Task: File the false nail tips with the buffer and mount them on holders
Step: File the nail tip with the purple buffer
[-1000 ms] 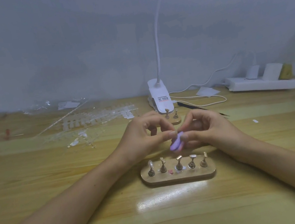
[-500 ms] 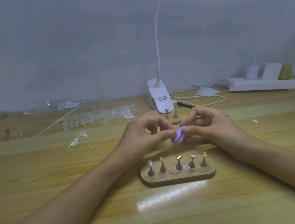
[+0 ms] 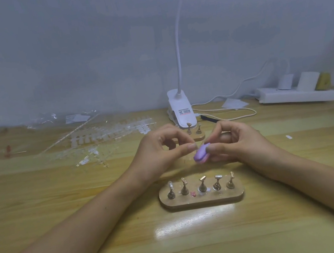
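Your right hand (image 3: 237, 143) grips the purple buffer (image 3: 200, 154) between thumb and curled fingers, and its rounded end points at your left hand (image 3: 161, 149). Your left thumb and forefinger are pinched together just beside the buffer's edge; whatever sits between them is too small to make out. Both hands hover over the table (image 3: 65, 209), just behind the near wooden stand (image 3: 203, 202), whose 5 holders stand in a row close under your wrists. A second stand (image 3: 198, 137) and the lamp base (image 3: 182, 110) sit close behind your fingers. Clear nail-tip strips (image 3: 106, 136) lie to the far left and a power strip (image 3: 298, 95) to the far right, both well apart from your hands.
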